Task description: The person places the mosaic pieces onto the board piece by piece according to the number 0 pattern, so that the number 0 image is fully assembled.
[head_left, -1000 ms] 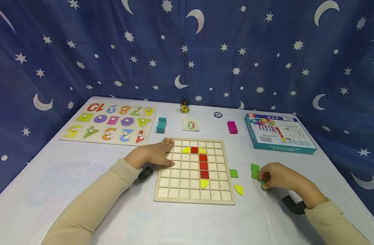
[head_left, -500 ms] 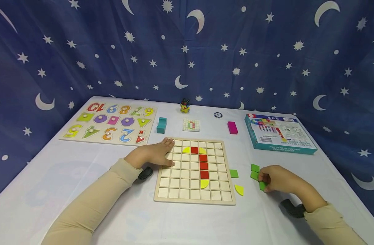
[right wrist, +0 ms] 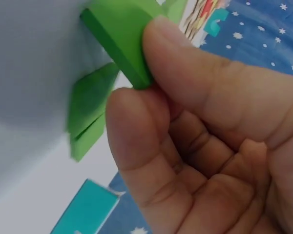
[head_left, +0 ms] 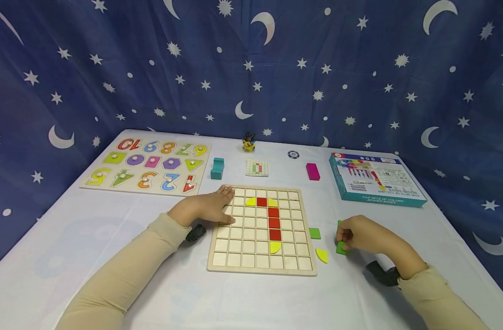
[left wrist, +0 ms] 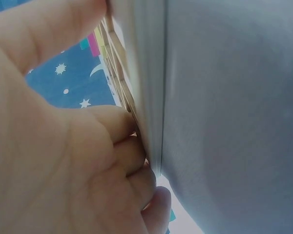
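My right hand (head_left: pixel 364 234) pinches a green square tile (right wrist: pixel 119 36) between thumb and forefinger, to the right of the board. Two more green tiles (right wrist: pixel 93 100) lie on the cloth behind it, mostly covered by the hand in the head view. My left hand (head_left: pixel 210 206) rests with spread fingers on the left edge of a wooden grid board (head_left: pixel 221 259). Red squares (head_left: pixel 274 223) and yellow rounded pieces (head_left: pixel 275 248) fill some of its cells. Beside the board's right edge are a single green tile (head_left: pixel 314 233) and a yellow quarter-round (head_left: pixel 322 255).
Behind the board stand a teal block (head_left: pixel 217 169), a small pattern card (head_left: pixel 257 168), a toy figure (head_left: pixel 248 142), a round chip (head_left: pixel 293 155) and a magenta block (head_left: pixel 313 172). A number puzzle (head_left: pixel 140 162) lies back left, a flat box (head_left: pixel 375 180) back right.
My right hand has moved left towards the board, and the green tile under its fingertips has shifted left too. My left hand stays in place on the board.
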`<state>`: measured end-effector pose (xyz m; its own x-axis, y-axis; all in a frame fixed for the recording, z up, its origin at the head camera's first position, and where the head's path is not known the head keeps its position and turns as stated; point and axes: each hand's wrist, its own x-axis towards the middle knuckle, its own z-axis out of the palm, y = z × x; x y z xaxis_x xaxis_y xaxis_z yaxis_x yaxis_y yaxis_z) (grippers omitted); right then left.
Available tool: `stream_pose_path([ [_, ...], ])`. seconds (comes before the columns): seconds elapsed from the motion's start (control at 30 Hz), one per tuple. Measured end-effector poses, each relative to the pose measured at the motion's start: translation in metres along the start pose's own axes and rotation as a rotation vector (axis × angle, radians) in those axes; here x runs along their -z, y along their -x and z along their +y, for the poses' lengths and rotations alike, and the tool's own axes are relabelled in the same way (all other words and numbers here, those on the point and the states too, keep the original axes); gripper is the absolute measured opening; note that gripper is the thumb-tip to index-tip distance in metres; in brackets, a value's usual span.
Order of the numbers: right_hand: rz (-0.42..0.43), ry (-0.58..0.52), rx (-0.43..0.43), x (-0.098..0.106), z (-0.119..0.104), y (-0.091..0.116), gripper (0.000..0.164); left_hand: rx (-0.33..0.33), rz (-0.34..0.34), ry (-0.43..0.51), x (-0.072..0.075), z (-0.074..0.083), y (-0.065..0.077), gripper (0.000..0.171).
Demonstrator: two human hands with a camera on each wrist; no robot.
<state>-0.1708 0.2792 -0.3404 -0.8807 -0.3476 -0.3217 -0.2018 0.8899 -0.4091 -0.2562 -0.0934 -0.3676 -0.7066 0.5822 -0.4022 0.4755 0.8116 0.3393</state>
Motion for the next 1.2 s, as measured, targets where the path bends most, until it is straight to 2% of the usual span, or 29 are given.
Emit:
stream_pose_path([
  [0.37, -0.026, -0.006, 0.126, 0.002, -0.034, -0.021, 0.017, 0.006, 0.000, -0.001, 0.000, 0.002, 0.001, 0.088],
  [0.57, -0.040, -0.003, 0.169, -0.003, -0.058, -0.035, 0.016, 0.000, 0.000, -0.007, 0.000, 0.001, 0.001, 0.088],
  [1.03, -0.062, 0.023, 0.334, -0.017, -0.112, -0.065, 0.016, -0.006, 0.009, -0.010, 0.000, 0.001, 0.001, 0.089],
  [1.2, -0.100, 0.021, 0.341, -0.022, -0.124, -0.074, 0.015, -0.011, 0.009, -0.015, 0.000, 0.001, 0.001, 0.089],
])
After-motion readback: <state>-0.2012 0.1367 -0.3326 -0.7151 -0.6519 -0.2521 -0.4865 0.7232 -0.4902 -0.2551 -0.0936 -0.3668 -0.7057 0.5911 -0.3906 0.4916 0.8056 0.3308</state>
